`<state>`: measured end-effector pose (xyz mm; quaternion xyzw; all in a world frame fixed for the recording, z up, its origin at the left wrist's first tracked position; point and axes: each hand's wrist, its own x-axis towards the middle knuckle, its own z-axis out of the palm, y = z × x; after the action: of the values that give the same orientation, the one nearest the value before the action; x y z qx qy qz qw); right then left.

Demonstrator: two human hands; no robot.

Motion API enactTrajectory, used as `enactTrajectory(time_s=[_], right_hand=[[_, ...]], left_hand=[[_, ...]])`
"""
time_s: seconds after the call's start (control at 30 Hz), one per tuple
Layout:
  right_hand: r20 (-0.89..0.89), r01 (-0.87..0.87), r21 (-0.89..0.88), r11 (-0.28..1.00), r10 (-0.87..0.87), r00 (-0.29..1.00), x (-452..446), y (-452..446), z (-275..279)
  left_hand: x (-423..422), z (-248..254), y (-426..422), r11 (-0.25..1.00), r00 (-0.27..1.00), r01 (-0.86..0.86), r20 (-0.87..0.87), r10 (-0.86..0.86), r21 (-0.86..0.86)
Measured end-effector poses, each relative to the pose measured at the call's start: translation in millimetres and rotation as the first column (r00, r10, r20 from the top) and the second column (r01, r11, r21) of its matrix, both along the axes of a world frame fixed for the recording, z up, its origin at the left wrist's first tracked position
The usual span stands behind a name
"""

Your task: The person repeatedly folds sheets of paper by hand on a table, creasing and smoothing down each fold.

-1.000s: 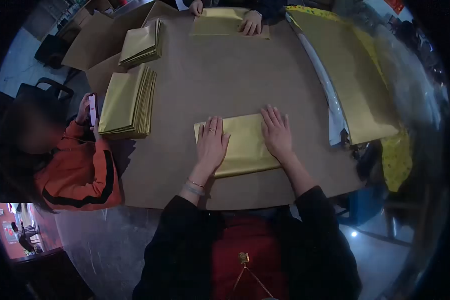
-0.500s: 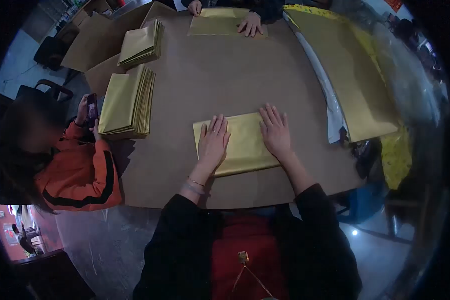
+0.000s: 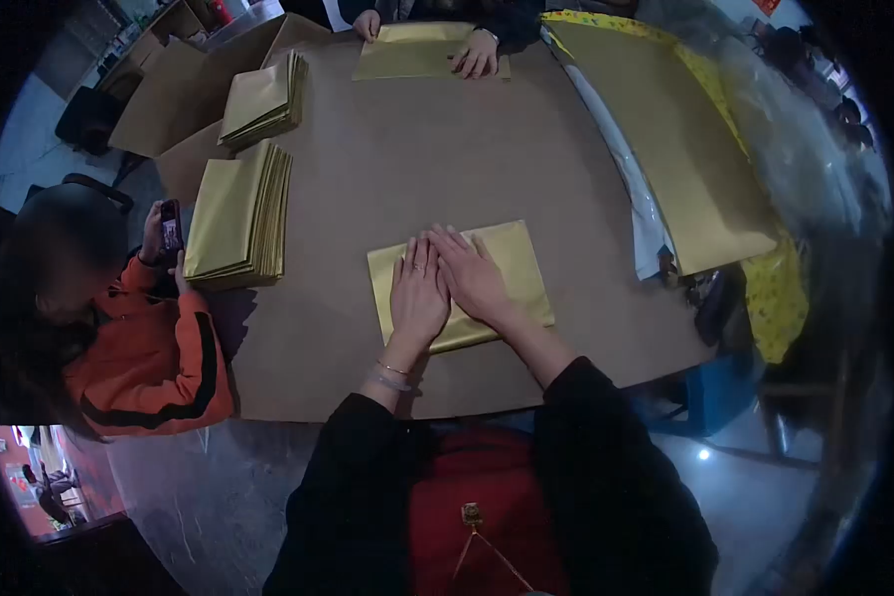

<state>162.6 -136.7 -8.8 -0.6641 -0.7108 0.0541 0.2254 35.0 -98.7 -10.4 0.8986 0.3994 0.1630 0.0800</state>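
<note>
Left hand (image 3: pixel 420 301) and right hand (image 3: pixel 475 283) are lying flat, touching, on top of the folded gold sheet (image 3: pixel 519 260), mid-counter (image 3: pixel 417 164), near edge. Finished-looking folds are sitting in two piles, near stack (image 3: pixel 226 216) and far stack (image 3: pixel 258 96), to the left; large gold sheets (image 3: pixel 680 129) are lying unfolded right. Co-worker's hands (image 3: pixel 476 54) are resting on another sheet (image 3: pixel 412 60).

Brown-topped table (image 3: pixel 417 149), scuffed grey floor (image 3: pixel 219 507), bright glint (image 3: pixel 703 455), dark chair (image 3: pixel 89 119).
</note>
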Motion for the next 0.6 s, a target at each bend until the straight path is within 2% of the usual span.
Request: enactTrajectory(time_s=[0.03, 0.2, 0.23, 0.33, 0.43, 0.53, 0.6], right_hand=[[0.018, 0.053, 0.035, 0.998, -0.054, 0.998, -1, -1, -1], [0.119, 0.262, 0.034, 0.965, -0.264, 0.957, 28, -25, -1], [0.110, 0.266, 0.100, 0.959, -0.276, 0.955, 36, -27, -4], [0.152, 0.291, 0.138, 0.947, -0.310, 0.938, 42, -30, -7], [0.142, 0.323, 0.101, 0.941, -0.335, 0.932, 41, -29, -9], [0.158, 0.332, 0.140, 0.933, -0.352, 0.923, 41, -30, -12], [0.148, 0.327, 0.135, 0.935, -0.346, 0.927, 40, -30, -13]], left_hand=[[1, 0, -1, 0.999, 0.999, -0.027, -0.033, 0.027, 0.020], [-1, -1, -4, 0.998, 0.999, -0.035, 0.029, 0.034, 0.052], [0, -1, -4, 0.997, 0.998, -0.049, 0.043, 0.047, 0.053], [-4, 3, -5, 0.996, 0.995, -0.090, 0.045, 0.090, 0.010], [-14, 6, -6, 0.994, 0.994, -0.105, -0.022, 0.105, -0.018], [-23, 5, -7, 0.990, 0.992, -0.119, 0.035, 0.122, -0.075], [-24, 4, -8, 0.988, 0.988, -0.153, -0.010, 0.153, -0.005]])
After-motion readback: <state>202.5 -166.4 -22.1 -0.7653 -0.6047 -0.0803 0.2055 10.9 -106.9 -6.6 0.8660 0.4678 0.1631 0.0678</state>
